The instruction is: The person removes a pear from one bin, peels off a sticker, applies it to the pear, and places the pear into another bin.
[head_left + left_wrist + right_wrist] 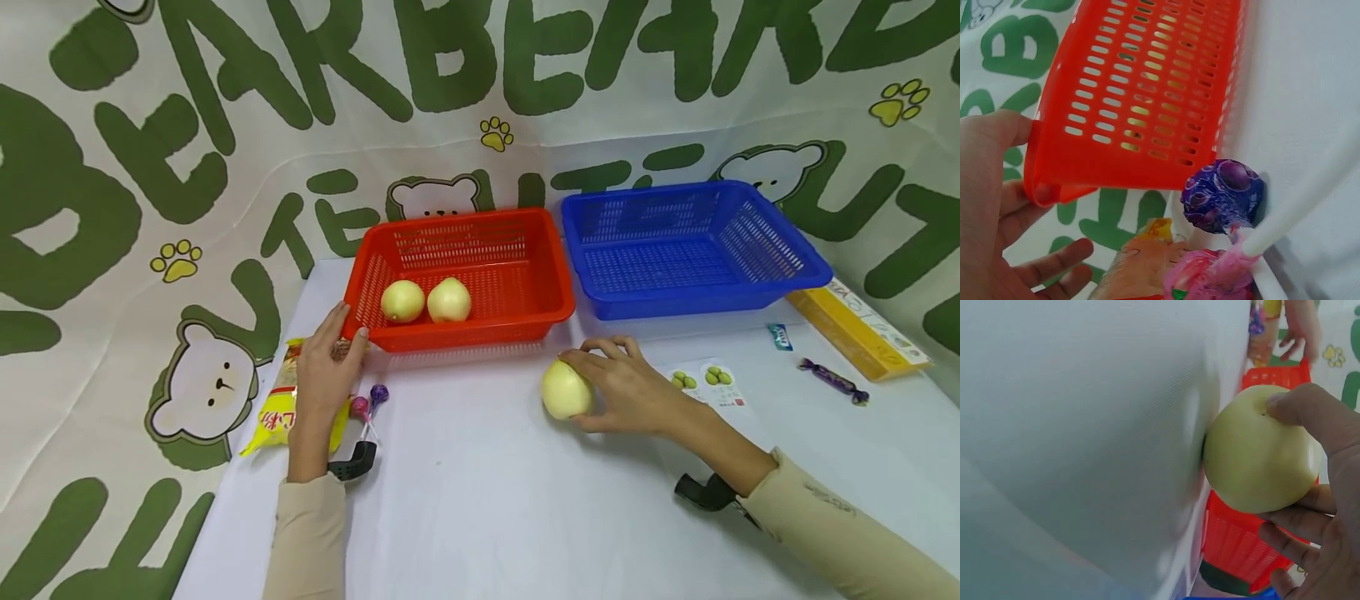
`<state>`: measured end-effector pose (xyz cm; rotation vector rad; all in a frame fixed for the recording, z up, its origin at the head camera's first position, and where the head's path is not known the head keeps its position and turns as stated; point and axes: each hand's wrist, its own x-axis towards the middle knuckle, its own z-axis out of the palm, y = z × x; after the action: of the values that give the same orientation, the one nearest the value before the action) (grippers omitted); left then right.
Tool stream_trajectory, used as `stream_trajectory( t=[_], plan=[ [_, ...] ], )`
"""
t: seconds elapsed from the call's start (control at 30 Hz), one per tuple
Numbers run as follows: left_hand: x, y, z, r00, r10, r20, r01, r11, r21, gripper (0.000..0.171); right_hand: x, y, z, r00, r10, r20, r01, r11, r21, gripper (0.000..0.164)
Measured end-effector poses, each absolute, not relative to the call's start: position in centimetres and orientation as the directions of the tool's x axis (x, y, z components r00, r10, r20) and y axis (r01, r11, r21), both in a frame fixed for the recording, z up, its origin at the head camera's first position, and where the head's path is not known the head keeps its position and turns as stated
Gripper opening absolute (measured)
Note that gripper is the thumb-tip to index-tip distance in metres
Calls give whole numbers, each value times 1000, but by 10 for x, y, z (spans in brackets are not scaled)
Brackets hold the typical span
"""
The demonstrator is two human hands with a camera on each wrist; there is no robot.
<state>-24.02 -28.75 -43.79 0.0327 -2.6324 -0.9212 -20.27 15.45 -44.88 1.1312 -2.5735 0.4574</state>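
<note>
My right hand (626,387) grips a round, pale yellow-green fruit (567,390) at the white table, right of centre. In the right wrist view the thumb presses near a small dark spot on the fruit (1260,453), with fingers on its other side. The left hand (327,362) is at the front left corner of a red plastic basket (457,336). Seen from the left wrist, thumb and a finger pinch the basket's rim (1054,156) while the other fingers stick out below. Two similar fruits (403,302) lie inside the red basket, at its left.
A blue basket (705,298) stands right of the red one. A yellow snack bag (281,412) and two lollipops (378,394) lie by the left hand. At right are a fruit-picture card (705,385), a purple-wrapped candy (832,379), a small teal packet (780,337) and a yellow box (862,329).
</note>
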Motion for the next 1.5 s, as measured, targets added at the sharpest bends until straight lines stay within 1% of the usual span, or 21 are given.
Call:
stream_trajectory(
  t=[0.03, 0.1, 0.2, 0.27, 0.33, 0.43, 0.53, 0.6, 0.67, 0.73, 0.8, 0.83, 0.93, 1.03, 1.13, 1.23, 1.37, 1.5],
  plan=[
    [-240, -287, -437, -934, -138, 330, 93, 797, 597, 64, -202, 155, -449, -655, -655, 376, -745, 642, -181, 82],
    [-239, -280, -435, -907, -156, 392, 100, 823, 559, 63, -200, 160, -449, -677, -652, 343, -731, 652, -201, 86],
    [-233, -264, -425, -827, -206, 523, 120, 844, 523, 54, -198, 168, -445, -711, -647, 275, -703, 670, -239, 93],
    [-224, -247, -416, -761, -219, 611, 182, 832, 525, 44, -196, 176, -441, -729, -641, 238, -684, 680, -263, 96],
    [-214, -224, -408, -710, -195, 676, 291, 794, 534, 36, -196, 186, -437, -737, -635, 230, -675, 680, -285, 92],
    [-198, -180, -402, -627, -65, 776, 507, 722, 471, 29, -196, 207, -433, -732, -624, 272, -681, 677, -280, 78],
    [-182, -128, -406, -560, 118, 820, 682, 627, 376, 28, -195, 229, -433, -730, -605, 318, -680, 688, -254, 63],
    [-172, -93, -414, -536, 259, 804, 759, 566, 323, 27, -193, 243, -434, -740, -589, 326, -667, 704, -242, 58],
    [-165, -59, -425, -520, 396, 757, 805, 525, 278, 25, -190, 254, -437, -752, -575, 321, -653, 718, -241, 54],
    [-159, -30, -438, -513, 520, 684, 830, 504, 239, 24, -188, 264, -442, -758, -569, 319, -645, 728, -234, 51],
    [-154, -5, -453, -514, 614, 599, 833, 524, 177, 23, -185, 271, -449, -751, -574, 327, -651, 728, -216, 50],
    [-151, 5, -460, -525, 649, 550, 827, 542, 148, 24, -184, 274, -453, -742, -581, 334, -659, 723, -208, 50],
    [-146, 25, -477, -565, 711, 420, 799, 598, 63, 28, -181, 278, -466, -699, -615, 365, -700, 693, -174, 49],
    [-142, 35, -487, -596, 724, 346, 772, 636, -2, 31, -179, 278, -475, -658, -643, 392, -735, 661, -148, 42],
    [-142, 40, -492, -603, 722, 340, 764, 646, -17, 31, -180, 277, -477, -629, -661, 408, -751, 653, -99, 31],
    [-143, 44, -493, -593, 722, 356, 768, 640, -18, 30, -183, 278, -475, -609, -675, 415, -757, 651, -51, 23],
    [-143, 46, -494, -592, 723, 356, 772, 635, -5, 31, -186, 277, -474, -599, -691, 405, -770, 636, -54, 20],
    [-144, 45, -495, -599, 721, 348, 771, 637, 6, 31, -189, 273, -475, -582, -706, 403, -786, 616, -55, 22]
  ],
)
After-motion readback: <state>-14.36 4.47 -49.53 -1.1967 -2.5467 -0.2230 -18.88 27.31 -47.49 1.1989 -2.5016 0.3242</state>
